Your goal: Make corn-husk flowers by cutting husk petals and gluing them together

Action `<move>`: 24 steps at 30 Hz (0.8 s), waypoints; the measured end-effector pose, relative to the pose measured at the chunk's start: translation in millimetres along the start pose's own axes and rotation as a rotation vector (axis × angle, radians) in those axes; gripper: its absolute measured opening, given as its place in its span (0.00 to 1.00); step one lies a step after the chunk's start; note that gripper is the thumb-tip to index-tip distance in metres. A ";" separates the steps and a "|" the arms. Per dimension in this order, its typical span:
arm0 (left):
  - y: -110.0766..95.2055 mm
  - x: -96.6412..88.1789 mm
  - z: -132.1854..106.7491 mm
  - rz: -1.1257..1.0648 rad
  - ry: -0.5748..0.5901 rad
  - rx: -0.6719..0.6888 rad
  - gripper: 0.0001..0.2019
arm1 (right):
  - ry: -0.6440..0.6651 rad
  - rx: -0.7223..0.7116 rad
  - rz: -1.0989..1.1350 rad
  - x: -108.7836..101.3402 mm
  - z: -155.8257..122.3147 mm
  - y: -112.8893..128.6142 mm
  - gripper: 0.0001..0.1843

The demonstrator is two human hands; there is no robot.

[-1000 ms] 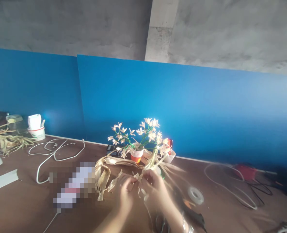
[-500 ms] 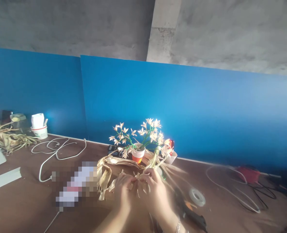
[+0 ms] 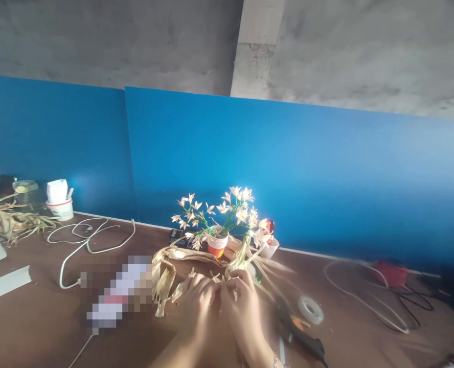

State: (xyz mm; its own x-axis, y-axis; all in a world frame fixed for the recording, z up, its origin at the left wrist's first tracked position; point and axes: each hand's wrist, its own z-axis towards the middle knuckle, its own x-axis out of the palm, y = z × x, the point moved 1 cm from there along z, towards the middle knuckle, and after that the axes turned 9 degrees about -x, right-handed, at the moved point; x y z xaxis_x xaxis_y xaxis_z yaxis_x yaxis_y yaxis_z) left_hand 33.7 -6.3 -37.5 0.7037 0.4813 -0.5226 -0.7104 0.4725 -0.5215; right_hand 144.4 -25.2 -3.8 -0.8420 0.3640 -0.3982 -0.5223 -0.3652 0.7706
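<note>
My left hand (image 3: 198,299) and my right hand (image 3: 243,299) meet low in the middle of the head view, just above the table. Fingers of both are closed and pinched together on a small piece of pale dried corn husk, mostly hidden behind them. Loose husk bits (image 3: 215,277) show just beyond the fingertips. Long dried husks (image 3: 196,254) curve round behind and left of my hands. Farther back stands an orange and white paper cup (image 3: 217,246), holding green-stemmed flowers (image 3: 242,210) with pale pointed petals.
A black glue gun (image 3: 303,340) and a roll of clear tape (image 3: 310,309) lie right of my hands. A white cable (image 3: 91,237) and a blurred-out block (image 3: 115,296) lie left. More husks (image 3: 14,222) are far left; a blue partition (image 3: 288,174) stands behind.
My hands have drawn closer together, and the husk pieces that showed between the fingers are now mostly covered. The view has shifted slightly.
</note>
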 end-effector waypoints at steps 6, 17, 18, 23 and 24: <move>14.3 4.4 6.1 -0.280 0.091 -0.342 0.10 | -0.043 -0.050 0.129 -11.0 5.5 2.2 0.14; 18.3 7.2 7.8 -0.356 0.059 -0.422 0.13 | 0.131 0.127 0.193 -1.7 8.5 -11.9 0.17; 17.6 7.4 7.8 -0.363 0.065 -0.424 0.13 | 0.125 0.129 0.186 -1.5 8.3 -12.2 0.14; 16.0 9.6 9.7 -0.447 0.054 -0.475 0.11 | 0.149 0.042 0.124 -7.2 11.8 -8.0 0.08; 15.8 9.8 10.3 -0.459 0.072 -0.494 0.11 | 0.151 0.008 0.098 -8.6 12.6 -7.0 0.08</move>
State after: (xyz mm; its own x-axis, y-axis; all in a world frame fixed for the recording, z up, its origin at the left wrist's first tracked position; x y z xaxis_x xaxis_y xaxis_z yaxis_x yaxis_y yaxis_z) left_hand 29.4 13.5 -43.9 0.9444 0.2538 -0.2093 -0.2662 0.2161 -0.9394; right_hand 157.1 -15.0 0.5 -0.8998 0.1936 -0.3909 -0.4362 -0.3859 0.8129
